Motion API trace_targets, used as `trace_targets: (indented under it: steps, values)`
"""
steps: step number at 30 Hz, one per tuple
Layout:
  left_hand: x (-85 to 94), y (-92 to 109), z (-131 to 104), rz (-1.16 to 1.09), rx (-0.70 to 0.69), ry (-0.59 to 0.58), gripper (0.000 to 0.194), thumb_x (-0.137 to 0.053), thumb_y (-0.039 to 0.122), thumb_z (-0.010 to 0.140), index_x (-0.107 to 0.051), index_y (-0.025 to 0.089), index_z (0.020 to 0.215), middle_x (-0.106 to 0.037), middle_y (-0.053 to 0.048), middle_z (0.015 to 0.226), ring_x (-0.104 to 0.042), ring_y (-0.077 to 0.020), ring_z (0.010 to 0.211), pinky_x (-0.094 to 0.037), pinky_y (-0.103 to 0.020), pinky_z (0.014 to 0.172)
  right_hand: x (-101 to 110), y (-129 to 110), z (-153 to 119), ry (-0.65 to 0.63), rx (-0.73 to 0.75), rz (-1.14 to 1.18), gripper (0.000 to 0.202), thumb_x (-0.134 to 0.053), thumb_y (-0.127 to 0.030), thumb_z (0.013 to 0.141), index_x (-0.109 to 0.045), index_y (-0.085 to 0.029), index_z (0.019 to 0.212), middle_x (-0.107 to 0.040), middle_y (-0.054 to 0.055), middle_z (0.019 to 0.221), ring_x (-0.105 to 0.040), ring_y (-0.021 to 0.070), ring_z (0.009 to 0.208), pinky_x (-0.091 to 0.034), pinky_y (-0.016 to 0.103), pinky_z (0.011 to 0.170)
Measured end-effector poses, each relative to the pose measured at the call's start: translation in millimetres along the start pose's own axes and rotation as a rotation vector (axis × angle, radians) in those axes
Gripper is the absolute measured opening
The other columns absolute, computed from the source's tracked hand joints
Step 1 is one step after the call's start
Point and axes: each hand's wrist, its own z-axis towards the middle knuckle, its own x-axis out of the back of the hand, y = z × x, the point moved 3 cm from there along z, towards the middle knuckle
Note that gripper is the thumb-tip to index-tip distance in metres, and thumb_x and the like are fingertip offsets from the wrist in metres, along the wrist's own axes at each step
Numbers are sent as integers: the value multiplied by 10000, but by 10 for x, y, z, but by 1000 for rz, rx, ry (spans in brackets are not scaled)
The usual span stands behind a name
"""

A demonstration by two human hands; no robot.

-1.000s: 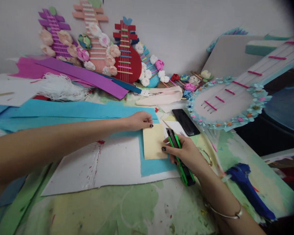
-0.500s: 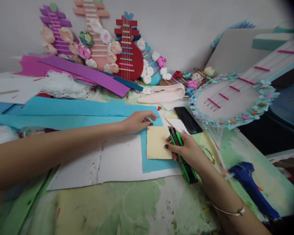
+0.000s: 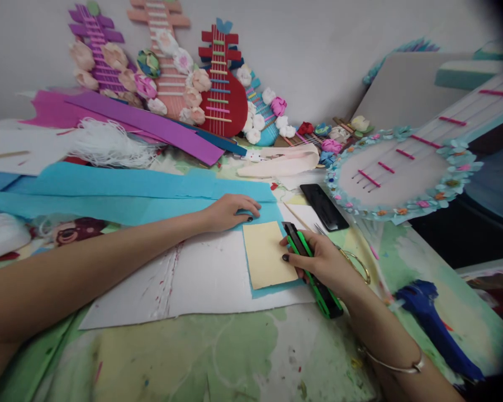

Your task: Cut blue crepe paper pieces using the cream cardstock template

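Observation:
My right hand [image 3: 324,259] is closed around a green and black utility knife [image 3: 309,262]. Its fingertips also touch the right edge of a pale yellow paper rectangle [image 3: 270,255]. This rectangle lies slightly turned on blue crepe paper [image 3: 151,209], whose blue edge shows along its left and lower sides. Resting on the crepe paper just above and left of the rectangle is my left hand [image 3: 233,213], fingers loosely bent and apart, with nothing visible in it. Under the crepe paper lies a white board [image 3: 212,273] with reddish marks and glue-like streaks.
A black phone [image 3: 324,206], gold-handled scissors [image 3: 356,265] and a blue glue gun [image 3: 433,321] lie to the right. A flower-trimmed lute-shaped craft [image 3: 396,173] stands behind them. At the back are purple sheets [image 3: 151,125], white string [image 3: 107,145] and a red lute craft [image 3: 224,100].
The yellow rectangle has shifted left and turned slightly, and less blue paper shows around it. My left hand has moved a little left and its fingers have come down onto the crepe paper.

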Motion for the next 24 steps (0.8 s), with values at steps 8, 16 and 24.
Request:
trace_targets:
  steps: [8, 16, 24]
  values:
    - [-6, -23, -22, -5, -4, 8, 259, -553, 131, 827, -740, 209, 989, -697, -71, 1200, -643, -198, 1118, -486, -342, 992, 54, -16, 1, -2, 1, 14, 298, -703, -239, 697, -624, -157, 973, -544, -61, 599, -514, 88, 471, -422, 218, 452]
    - [-7, -28, -29, -6, -1, 8, 245, -564, 135, 834, -742, 221, 979, -702, -62, 1190, -642, -190, 1121, -475, -348, 1007, 42, 75, 48, -59, -31, -32, 282, -703, -209, 692, -657, -158, 966, -571, -47, 611, -537, 95, 490, -447, 229, 479]
    - [-3, -2, -23, -14, -5, 17, 181, -672, 273, 808, -749, 217, 962, -711, -64, 1165, -652, -213, 1096, -480, -340, 987, 44, 57, 44, -65, -15, -87, 289, -705, -187, 680, -668, -146, 964, -583, -32, 633, -547, 101, 519, -440, 223, 466]
